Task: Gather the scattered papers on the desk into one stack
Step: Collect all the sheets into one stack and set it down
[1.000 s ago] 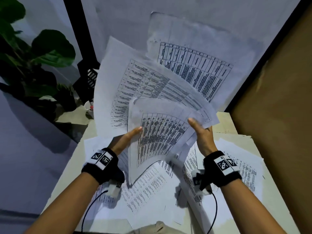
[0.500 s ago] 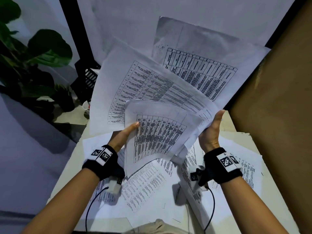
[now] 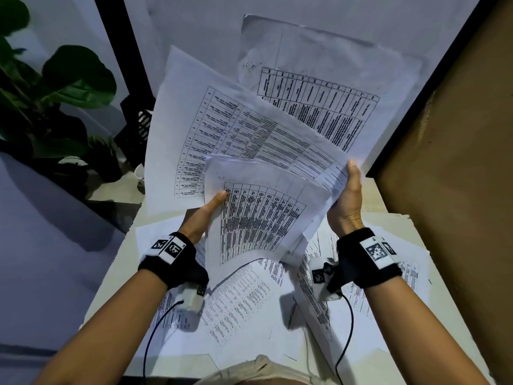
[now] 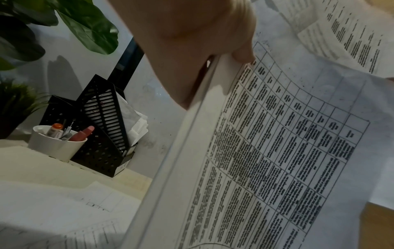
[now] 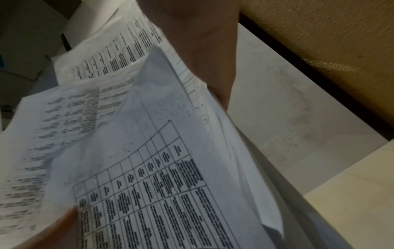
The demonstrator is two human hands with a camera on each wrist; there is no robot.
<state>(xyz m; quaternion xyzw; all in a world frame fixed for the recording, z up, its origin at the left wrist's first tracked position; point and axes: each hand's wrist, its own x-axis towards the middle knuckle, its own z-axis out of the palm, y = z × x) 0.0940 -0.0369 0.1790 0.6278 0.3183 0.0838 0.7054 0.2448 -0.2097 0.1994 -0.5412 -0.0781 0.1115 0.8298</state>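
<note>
- Potted plant [image 3: 55, 87], at 9 o'clock, is standing beside a black file holder [image 4: 102, 121] and a white pen cup [image 4: 56, 146].
- Left hand [image 3: 201, 215] is pinching the left edge of the held papers [image 3: 266, 218], thumb lying on the printed face.
- Held papers are fanning upward toward 12 o'clock, raised above the desk [image 3: 116, 273].
- Right hand [image 3: 347, 198] is gripping the fan's right edge, thumb extended upward; its fingers are hidden behind the sheets.
- Loose papers [image 3: 244, 301] are lying scattered on the desk at 6 o'clock.
</note>
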